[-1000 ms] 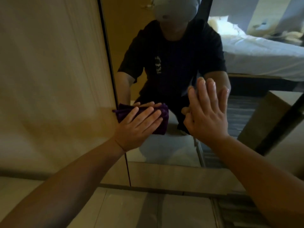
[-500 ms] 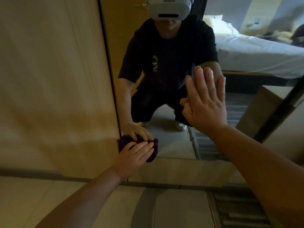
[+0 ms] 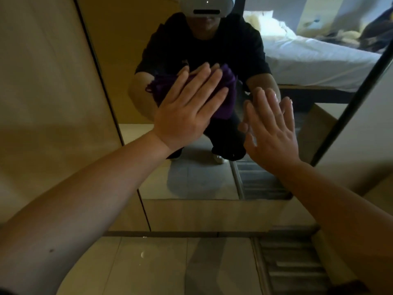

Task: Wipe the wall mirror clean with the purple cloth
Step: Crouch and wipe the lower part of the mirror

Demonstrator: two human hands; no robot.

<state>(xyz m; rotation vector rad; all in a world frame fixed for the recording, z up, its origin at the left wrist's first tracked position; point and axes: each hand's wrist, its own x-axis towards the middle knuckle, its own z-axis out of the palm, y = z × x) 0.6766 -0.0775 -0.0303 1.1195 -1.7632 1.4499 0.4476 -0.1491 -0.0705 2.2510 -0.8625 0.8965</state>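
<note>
At centre frame the left hand (image 3: 187, 111) is pressing the purple cloth (image 3: 227, 90) flat-palmed against the wall mirror (image 3: 202, 179); the right hand (image 3: 270, 133) is bracing open on the glass beside it. The cloth is probably soft and light, best held under a spread palm. The mirror's dark frame edges (image 3: 110, 107) are bounding the stroke, with unwiped glass lying below.

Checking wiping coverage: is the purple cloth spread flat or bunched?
Bunched: the purple cloth shows folds under the flat left hand.

Purple cloth (image 3: 228, 90) (deep violet), black-framed mirror (image 3: 204, 184), pale beige wall panel (image 3: 46, 81), white bed (image 3: 314, 60) reflected.
</note>
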